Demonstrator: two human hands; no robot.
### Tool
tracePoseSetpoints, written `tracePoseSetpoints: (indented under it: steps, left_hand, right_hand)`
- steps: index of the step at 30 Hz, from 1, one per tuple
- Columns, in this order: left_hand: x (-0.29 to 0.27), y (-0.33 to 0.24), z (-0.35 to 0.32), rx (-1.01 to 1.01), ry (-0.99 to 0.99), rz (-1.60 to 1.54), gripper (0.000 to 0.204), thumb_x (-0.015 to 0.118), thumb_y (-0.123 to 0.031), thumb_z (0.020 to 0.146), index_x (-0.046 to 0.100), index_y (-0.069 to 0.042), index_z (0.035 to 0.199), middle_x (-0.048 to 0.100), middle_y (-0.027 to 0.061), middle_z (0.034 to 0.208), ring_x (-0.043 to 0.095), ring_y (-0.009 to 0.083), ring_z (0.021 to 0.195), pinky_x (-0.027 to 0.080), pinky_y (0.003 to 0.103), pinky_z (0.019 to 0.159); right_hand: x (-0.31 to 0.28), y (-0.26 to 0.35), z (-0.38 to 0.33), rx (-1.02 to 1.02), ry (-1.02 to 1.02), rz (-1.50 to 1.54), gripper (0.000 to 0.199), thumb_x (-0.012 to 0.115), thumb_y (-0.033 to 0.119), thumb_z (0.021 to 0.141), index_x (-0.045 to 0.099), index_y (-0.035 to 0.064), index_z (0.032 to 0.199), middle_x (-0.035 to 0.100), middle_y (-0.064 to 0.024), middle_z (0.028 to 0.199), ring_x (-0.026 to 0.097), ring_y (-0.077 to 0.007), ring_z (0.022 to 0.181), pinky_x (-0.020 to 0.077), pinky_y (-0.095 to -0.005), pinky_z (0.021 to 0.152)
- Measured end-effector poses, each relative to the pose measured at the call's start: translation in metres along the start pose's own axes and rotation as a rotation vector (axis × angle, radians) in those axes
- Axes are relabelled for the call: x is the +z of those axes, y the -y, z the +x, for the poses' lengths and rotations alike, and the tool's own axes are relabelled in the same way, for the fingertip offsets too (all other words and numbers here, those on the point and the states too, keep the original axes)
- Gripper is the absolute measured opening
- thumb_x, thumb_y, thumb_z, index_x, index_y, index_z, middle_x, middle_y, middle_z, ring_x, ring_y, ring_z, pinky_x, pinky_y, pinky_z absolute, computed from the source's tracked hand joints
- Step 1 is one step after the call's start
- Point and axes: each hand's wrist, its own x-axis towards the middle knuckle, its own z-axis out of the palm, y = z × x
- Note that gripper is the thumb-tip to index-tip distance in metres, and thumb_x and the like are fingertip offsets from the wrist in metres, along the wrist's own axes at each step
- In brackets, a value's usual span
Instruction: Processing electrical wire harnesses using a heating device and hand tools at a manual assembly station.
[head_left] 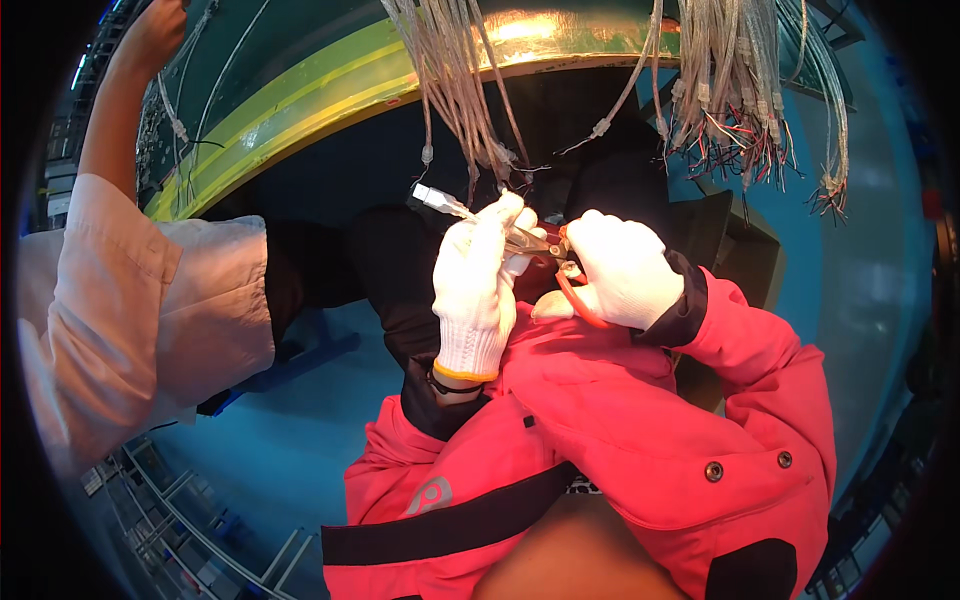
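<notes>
Matt knitted gloves point(466, 300), smooth plastic connector point(435, 199), shiny metal scissor blades point(538, 248), glossy tabletop point(560, 32), matt cloth jacket point(640, 430)

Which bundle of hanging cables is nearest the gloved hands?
The centre bundle, its ends reaching down close to the left hand; the thicker bundle at right hangs farther off.

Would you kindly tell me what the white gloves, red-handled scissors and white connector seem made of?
White gloves: matte knitted fabric, given the ribbed cuff; fibre unclear.
Red-handled scissors: shiny metal blades, from their grey sheen; handles probably smooth plastic, from their even red.
White connector: probably smooth, rigid plastic, by its crisp edges.
</notes>
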Motion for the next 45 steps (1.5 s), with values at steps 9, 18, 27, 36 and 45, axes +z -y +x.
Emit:
tracePoseSetpoints:
  steps: [9,18,27,36,45]
  left_hand:
    - [-0.008,0.001,-0.005,-0.020,-0.002,0.022,0.027,0.055,-0.021,0.090,0.060,0.003,0.104,0.062,0.0094,0.092,0.061,0.0174,0.080,0.046,0.026,0.073]
    - [0.000,0.003,0.002,0.002,0.075,-0.005,0.029,0.050,-0.019,0.093,0.056,0.006,0.106,0.059,0.0100,0.093,0.059,0.0178,0.082,0.047,0.029,0.077]
    - [0.001,0.007,0.000,0.101,0.126,0.010,0.029,0.048,-0.018,0.094,0.051,0.008,0.106,0.055,0.0134,0.098,0.057,0.0189,0.087,0.047,0.034,0.087]
    - [-0.010,0.014,0.024,0.034,0.445,-0.292,0.028,0.051,-0.017,0.091,0.048,0.006,0.106,0.054,0.0112,0.096,0.056,0.0173,0.087,0.048,0.031,0.083]
    - [0.000,0.000,-0.005,-0.083,0.029,0.385,0.019,0.051,-0.007,0.090,0.051,0.004,0.105,0.058,0.0093,0.092,0.060,0.0148,0.079,0.050,0.026,0.072]
  right_hand:
    - [0.005,0.004,-0.001,-0.055,-0.084,-0.043,0.065,0.069,0.060,0.065,0.050,-0.0005,0.079,0.048,-0.0139,0.070,0.053,-0.0301,0.061,0.0430,-0.0366,0.055]
    - [0.007,-0.002,-0.002,0.067,0.114,0.020,0.059,0.067,0.058,0.069,0.051,0.0022,0.074,0.051,-0.0153,0.068,0.054,-0.0331,0.061,0.0439,-0.0379,0.056]
    - [-0.008,0.000,0.006,0.299,0.438,0.217,0.056,0.062,0.058,0.076,0.057,0.0038,0.063,0.057,-0.0138,0.057,0.059,-0.0300,0.056,0.0446,-0.0373,0.052]
    - [0.021,-0.002,-0.004,0.407,0.178,0.512,0.050,0.067,0.049,0.075,0.057,0.0031,0.060,0.055,-0.0159,0.056,0.057,-0.0330,0.053,0.0440,-0.0378,0.050]
    - [0.024,0.002,-0.009,0.283,0.006,0.343,0.046,0.068,0.047,0.074,0.055,0.0035,0.064,0.057,-0.0153,0.059,0.058,-0.0327,0.057,0.0445,-0.0380,0.052]
